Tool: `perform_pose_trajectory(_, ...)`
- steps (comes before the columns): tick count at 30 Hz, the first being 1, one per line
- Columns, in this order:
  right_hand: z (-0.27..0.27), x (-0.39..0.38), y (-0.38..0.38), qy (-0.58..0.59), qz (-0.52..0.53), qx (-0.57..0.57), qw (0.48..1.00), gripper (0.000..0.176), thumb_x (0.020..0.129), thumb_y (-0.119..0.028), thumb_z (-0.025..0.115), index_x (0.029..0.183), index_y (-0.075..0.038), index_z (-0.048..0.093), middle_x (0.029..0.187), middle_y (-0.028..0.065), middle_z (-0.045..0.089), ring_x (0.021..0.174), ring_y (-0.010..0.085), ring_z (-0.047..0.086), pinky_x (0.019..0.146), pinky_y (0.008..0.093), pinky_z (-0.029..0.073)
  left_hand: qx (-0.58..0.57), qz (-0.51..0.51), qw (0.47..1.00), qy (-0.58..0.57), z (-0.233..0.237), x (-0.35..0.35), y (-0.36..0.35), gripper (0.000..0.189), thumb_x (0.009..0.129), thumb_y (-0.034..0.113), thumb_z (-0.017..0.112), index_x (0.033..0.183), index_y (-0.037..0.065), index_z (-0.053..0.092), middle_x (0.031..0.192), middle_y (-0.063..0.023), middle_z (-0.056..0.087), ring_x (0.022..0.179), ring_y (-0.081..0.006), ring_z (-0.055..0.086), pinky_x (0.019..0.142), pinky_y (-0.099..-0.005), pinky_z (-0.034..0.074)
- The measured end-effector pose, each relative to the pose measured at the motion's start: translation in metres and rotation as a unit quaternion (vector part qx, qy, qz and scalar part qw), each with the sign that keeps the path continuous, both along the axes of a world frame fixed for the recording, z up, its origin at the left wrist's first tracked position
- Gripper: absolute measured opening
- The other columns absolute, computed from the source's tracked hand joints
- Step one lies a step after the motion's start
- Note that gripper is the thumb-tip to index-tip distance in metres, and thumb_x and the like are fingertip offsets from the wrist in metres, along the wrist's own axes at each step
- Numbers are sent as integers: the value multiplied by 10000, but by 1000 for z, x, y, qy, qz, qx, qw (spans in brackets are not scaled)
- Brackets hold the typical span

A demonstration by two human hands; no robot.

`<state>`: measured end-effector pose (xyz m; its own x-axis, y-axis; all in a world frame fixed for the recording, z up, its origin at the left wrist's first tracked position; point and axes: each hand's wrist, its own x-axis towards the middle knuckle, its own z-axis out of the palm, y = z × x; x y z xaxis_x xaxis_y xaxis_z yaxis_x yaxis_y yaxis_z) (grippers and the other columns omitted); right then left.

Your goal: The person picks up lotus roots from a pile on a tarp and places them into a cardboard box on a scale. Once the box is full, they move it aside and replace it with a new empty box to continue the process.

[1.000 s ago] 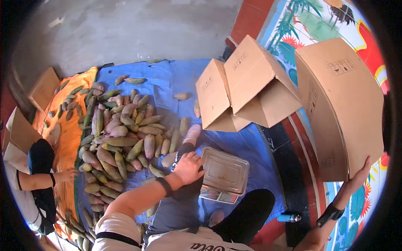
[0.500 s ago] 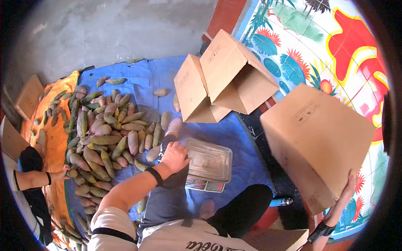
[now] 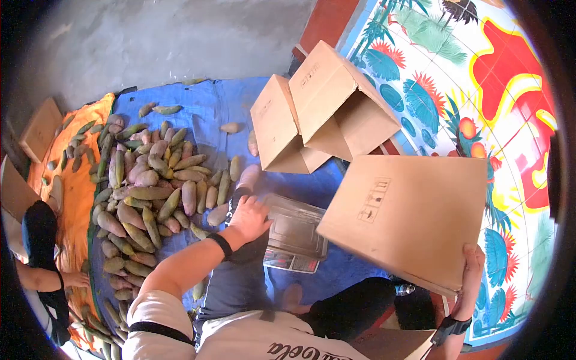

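Observation:
My right hand [image 3: 473, 264] grips a large cardboard box [image 3: 414, 210] by its lower right edge, with fingers over the side. The box hangs tilted above the blue tarp, and its printed panel faces up. My left hand [image 3: 251, 217] lies on my dark trouser leg, fingers loosely apart and holding nothing. Just right of it sits a clear plastic tray [image 3: 294, 228] on a scale [image 3: 292, 261] with a printed front panel. The box's corner covers part of the tray's right side.
A heap of thick green-and-pink vegetables [image 3: 150, 198] covers the blue tarp [image 3: 198, 105] to the left. Two cardboard boxes [image 3: 324, 90] lie on their sides at the back. Another person's hand [image 3: 76, 280] is by the orange tarp [image 3: 73, 198]. A painted tile wall [image 3: 444, 78] stands right.
My right hand has swung the cardboard box left and turned it, over the tray's edge. My left hand stays on my leg. The other person's hand has moved lower and away from the heap.

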<state>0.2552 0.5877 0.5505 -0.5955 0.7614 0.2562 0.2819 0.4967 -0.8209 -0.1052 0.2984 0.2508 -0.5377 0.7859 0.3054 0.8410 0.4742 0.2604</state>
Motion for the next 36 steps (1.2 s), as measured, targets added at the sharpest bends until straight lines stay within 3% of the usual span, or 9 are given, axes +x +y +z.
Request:
perform_pose_trajectory(2, -4, -16, -12, -17, -23, 5, 1000, 323, 914, -211, 529, 1079, 60, 593, 996, 83, 642, 860, 134, 582, 769, 264, 448, -22, 5, 999, -24, 5, 0, 0, 406, 824, 386, 601, 1035, 41, 633, 1155, -140, 583, 1124, -304, 488, 994, -469, 324)
perform_pose_trajectory(5, -18, -40, -18, -21, 59, -53, 997, 262, 904, -164, 527, 1023, 58, 600, 828, 51, 637, 682, 112, 574, 603, 237, 449, 22, 10, 1000, -3, -1, -1, -1, 379, 823, 381, 602, 1007, 53, 645, 1131, -131, 591, 1113, -301, 493, 990, -465, 327)
perform_pose_trajectory(8, -42, -43, 3, -77, 84, -47, 992, 251, 900, -143, 521, 1023, 62, 598, 836, 37, 638, 694, 105, 575, 616, 232, 450, 7, 22, 1000, -11, 4, 0, -5, 351, 803, 350, 623, 1018, 73, 629, 1040, -90, 614, 1098, -277, 506, 973, -432, 341)
perform_pose_trajectory(13, -47, -78, -6, -131, 120, -31, 984, 240, 896, -147, 526, 996, 53, 613, 850, 17, 635, 705, 83, 564, 619, 227, 445, 17, 20, 1000, -16, 4, -2, -9, 367, 826, 379, 592, 1003, 63, 642, 1102, -127, 595, 1106, -300, 496, 987, -472, 327)
perform_pose_trajectory(15, -51, -98, -19, -94, 101, -40, 990, 226, 892, -148, 523, 958, 41, 628, 813, -1, 622, 690, 71, 544, 604, 225, 429, 11, 21, 999, -27, 3, -1, -9, 367, 828, 380, 588, 998, 59, 642, 1096, -127, 594, 1104, -301, 496, 983, -475, 329)
perform_pose_trajectory(17, -53, -113, -19, -113, 124, -27, 985, 221, 894, -149, 516, 923, 39, 628, 786, -9, 608, 682, 65, 532, 595, 225, 422, 36, 21, 998, 49, -4, 0, -7, 361, 830, 378, 582, 977, 54, 646, 1064, -128, 597, 1098, -304, 495, 971, -480, 338)
perform_pose_trajectory(24, -62, -169, -13, -159, 169, 35, 972, 256, 908, -168, 494, 779, 33, 587, 665, -42, 516, 642, 49, 474, 550, 227, 387, 12, 10, 1000, -14, 5, 9, 2, 356, 813, 362, 620, 977, 47, 635, 1066, -142, 597, 1164, -322, 472, 1011, -487, 316)
perform_pose_trajectory(30, -68, -210, -10, -106, 208, -124, 965, 264, 922, -187, 495, 828, 30, 611, 736, -17, 572, 664, 65, 509, 576, 237, 409, -16, -3, 1000, -23, 12, 11, 5, 399, 818, 373, 612, 1032, 36, 612, 1071, -150, 594, 1174, -325, 467, 1021, -488, 304)
perform_pose_trajectory(36, -81, -223, -36, -124, 262, -139, 947, 282, 938, -200, 487, 1021, 35, 618, 921, 69, 639, 812, 104, 575, 651, 251, 461, 3, 0, 1000, -3, 11, 8, -1, 422, 818, 388, 608, 1046, 34, 614, 1087, -147, 595, 1174, -321, 467, 1027, -483, 296)
